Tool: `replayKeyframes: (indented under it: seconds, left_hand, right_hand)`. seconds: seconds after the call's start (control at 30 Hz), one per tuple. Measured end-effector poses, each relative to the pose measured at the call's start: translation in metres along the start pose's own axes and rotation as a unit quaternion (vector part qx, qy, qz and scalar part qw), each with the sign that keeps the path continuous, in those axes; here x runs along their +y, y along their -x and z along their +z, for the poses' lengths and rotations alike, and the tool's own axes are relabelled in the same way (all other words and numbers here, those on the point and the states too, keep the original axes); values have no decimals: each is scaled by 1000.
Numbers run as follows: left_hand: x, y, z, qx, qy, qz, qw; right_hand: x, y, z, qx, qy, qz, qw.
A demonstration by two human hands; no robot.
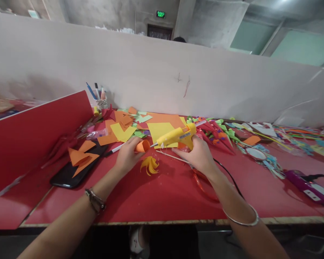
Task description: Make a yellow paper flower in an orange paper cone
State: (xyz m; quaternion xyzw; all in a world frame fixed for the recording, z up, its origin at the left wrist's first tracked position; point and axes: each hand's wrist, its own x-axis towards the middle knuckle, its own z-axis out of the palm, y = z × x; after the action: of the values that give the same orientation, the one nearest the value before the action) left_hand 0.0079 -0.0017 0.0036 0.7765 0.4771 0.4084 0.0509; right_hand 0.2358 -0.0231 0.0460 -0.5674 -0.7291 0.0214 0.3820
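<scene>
My left hand is closed on a rolled piece of orange paper, its round end facing right. In my right hand is a yellow hot glue gun, gripped by its handle. The gun's metal nozzle points left and sits right at the rim of the orange roll; whether they touch I cannot tell. Just below, on the red table, lies a yellow paper flower with curled petals. A thin stick and orange-handled scissors lie beneath my right hand.
Orange paper scraps rest on a black phone at left. Yellow sheets and coloured scraps are piled behind my hands. A pen cup stands by the wall. A black cord runs beside my right forearm; a purple device sits far right.
</scene>
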Motion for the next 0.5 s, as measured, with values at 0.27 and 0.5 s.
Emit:
replayKeyframes:
  seconds: [0.27,0.5]
  left_hand:
    - [5,0,-1,-3,4,31,999]
    - [5,0,-4,15,-55,76,996]
  right_hand:
    - [-6,7,6,-47,-23,12,999]
    - [-2,10,8,-63,6,-10,998]
